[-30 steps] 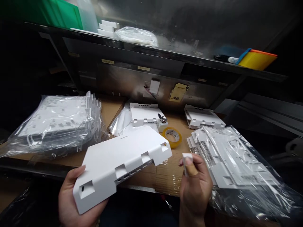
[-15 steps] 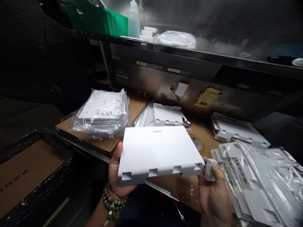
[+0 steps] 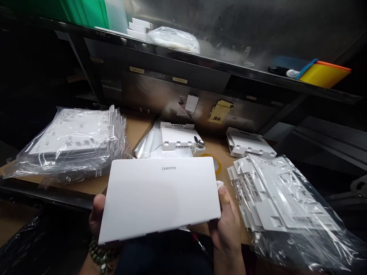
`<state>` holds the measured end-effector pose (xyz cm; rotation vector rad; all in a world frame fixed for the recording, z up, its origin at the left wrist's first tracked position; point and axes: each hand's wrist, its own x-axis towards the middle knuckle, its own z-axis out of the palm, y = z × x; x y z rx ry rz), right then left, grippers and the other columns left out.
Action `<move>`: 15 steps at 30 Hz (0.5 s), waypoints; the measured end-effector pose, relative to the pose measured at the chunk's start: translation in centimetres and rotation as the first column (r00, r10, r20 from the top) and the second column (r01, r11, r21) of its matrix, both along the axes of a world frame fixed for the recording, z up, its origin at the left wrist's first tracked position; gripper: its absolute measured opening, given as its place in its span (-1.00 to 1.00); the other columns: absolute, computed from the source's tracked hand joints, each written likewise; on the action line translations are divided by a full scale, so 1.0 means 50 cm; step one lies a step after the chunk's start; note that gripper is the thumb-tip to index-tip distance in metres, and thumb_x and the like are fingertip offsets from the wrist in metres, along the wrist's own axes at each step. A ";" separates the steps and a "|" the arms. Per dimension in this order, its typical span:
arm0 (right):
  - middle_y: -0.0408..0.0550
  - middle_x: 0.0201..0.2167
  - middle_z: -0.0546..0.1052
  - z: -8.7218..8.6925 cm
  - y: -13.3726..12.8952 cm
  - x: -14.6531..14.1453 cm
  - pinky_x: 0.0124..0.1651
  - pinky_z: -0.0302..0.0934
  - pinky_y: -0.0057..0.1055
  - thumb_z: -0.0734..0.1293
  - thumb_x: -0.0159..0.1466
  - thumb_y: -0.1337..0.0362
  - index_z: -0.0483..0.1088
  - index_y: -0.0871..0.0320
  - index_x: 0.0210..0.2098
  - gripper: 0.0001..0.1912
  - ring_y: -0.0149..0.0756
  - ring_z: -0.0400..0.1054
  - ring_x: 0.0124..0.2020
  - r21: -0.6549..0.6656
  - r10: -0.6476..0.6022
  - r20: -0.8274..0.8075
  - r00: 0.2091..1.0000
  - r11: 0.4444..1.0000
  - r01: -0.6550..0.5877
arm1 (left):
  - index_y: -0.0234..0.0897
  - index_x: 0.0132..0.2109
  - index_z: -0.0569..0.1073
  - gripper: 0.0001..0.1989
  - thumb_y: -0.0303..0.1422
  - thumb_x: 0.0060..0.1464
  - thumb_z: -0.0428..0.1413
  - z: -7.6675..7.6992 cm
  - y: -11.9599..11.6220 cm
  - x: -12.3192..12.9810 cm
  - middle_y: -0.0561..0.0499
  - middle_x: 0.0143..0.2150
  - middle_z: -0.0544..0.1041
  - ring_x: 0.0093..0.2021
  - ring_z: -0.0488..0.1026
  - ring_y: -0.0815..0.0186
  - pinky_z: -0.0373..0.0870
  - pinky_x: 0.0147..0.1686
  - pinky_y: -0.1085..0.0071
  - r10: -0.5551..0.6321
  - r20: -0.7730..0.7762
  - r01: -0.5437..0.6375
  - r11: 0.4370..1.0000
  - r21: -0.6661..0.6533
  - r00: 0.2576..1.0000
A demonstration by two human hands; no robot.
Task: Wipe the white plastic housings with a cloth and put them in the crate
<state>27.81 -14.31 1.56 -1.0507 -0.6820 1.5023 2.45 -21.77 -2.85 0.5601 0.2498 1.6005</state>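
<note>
A white plastic cover marked HUAWEI, its lettering upside down to me, is held up in front of me with its smooth face showing. My left hand grips its left edge, thumb on the side and the other fingers hidden beneath. At the right edge is my right hand, fingers closed on a small white cloth and touching the cover's side. Behind the cover, a pump-top bottle with a metal lid stands near a similar white cover and a yellow tape roll.
Bagged white covers are stacked at left and at right. More covers lie at the back right. A shelf edge crosses above, bearing a green bin, a plastic bag and a yellow item.
My view has turned right, so the surroundings sit further left. The cover has tilted to show more of its top face, its notched side now mostly hidden. The right hand has come against its edge.
</note>
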 end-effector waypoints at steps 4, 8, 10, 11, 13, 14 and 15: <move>-0.06 -0.10 0.66 -0.003 -0.001 0.005 -0.26 0.42 -0.40 0.46 0.24 -0.13 0.48 0.07 -0.03 -0.51 -0.22 0.54 -0.20 -0.012 -0.014 -0.008 1.000 1.000 0.014 | 0.25 0.26 0.41 -0.50 0.15 0.26 0.01 -0.023 -0.004 -0.011 0.27 0.11 0.63 0.01 0.64 0.16 0.59 -0.07 0.20 -0.114 0.166 0.110 0.993 0.031 0.979; -0.08 -0.18 0.67 -0.002 0.000 0.006 -0.26 0.42 -0.40 0.46 0.23 -0.13 0.49 0.08 -0.02 -0.50 -0.25 0.54 -0.28 -0.017 -0.033 -0.003 0.999 0.999 0.033 | 0.21 0.31 0.37 -0.47 0.13 0.27 0.00 -0.029 -0.005 -0.012 0.18 0.21 0.58 0.16 0.56 0.11 0.54 0.06 0.10 -0.236 0.305 0.224 0.972 0.073 0.923; -0.08 -0.20 0.67 -0.002 0.000 0.006 -0.25 0.41 -0.40 0.47 0.22 -0.14 0.49 0.09 -0.02 -0.48 -0.26 0.54 -0.29 -0.028 -0.040 -0.009 0.999 0.999 0.039 | 0.10 0.33 0.36 -0.41 0.16 0.28 -0.05 -0.027 -0.003 -0.006 0.08 0.26 0.54 0.23 0.50 0.09 0.47 0.16 0.05 -0.271 0.358 0.247 0.962 0.113 0.894; -0.08 -0.21 0.67 -0.002 0.000 0.007 -0.24 0.41 -0.39 0.47 0.21 -0.14 0.49 0.10 -0.01 -0.47 -0.26 0.54 -0.29 -0.034 -0.041 -0.015 0.999 0.999 0.041 | 0.04 0.35 0.35 -0.36 0.18 0.28 -0.09 -0.026 -0.001 -0.002 0.03 0.29 0.51 0.25 0.47 0.08 0.43 0.20 0.03 -0.281 0.371 0.250 0.959 0.132 0.885; -0.08 -0.22 0.67 -0.003 0.000 0.008 -0.23 0.42 -0.38 0.48 0.20 -0.14 0.48 0.11 0.02 -0.44 -0.25 0.54 -0.29 -0.048 -0.043 -0.023 0.999 0.998 0.042 | -0.04 0.37 0.32 -0.29 0.22 0.27 -0.14 -0.024 0.001 0.004 -0.04 0.33 0.47 0.29 0.43 0.05 0.39 0.23 0.01 -0.292 0.376 0.246 0.955 0.165 0.879; -0.08 -0.22 0.67 -0.004 0.000 0.009 -0.22 0.41 -0.38 0.48 0.20 -0.14 0.48 0.11 0.03 -0.43 -0.25 0.54 -0.29 -0.054 -0.047 -0.022 0.999 0.998 0.046 | -0.05 0.38 0.31 -0.26 0.24 0.27 -0.16 -0.024 0.002 0.006 -0.05 0.34 0.45 0.30 0.42 0.04 0.39 0.23 0.01 -0.288 0.368 0.240 0.955 0.173 0.884; -0.09 -0.23 0.67 -0.004 0.000 0.010 -0.22 0.41 -0.38 0.48 0.20 -0.13 0.48 0.10 0.03 -0.43 -0.25 0.53 -0.30 -0.058 -0.051 -0.021 0.998 0.997 0.050 | -0.03 0.38 0.31 -0.26 0.25 0.26 -0.18 -0.024 0.002 0.007 -0.03 0.34 0.45 0.29 0.42 0.06 0.41 0.22 0.04 -0.277 0.355 0.234 0.959 0.160 0.893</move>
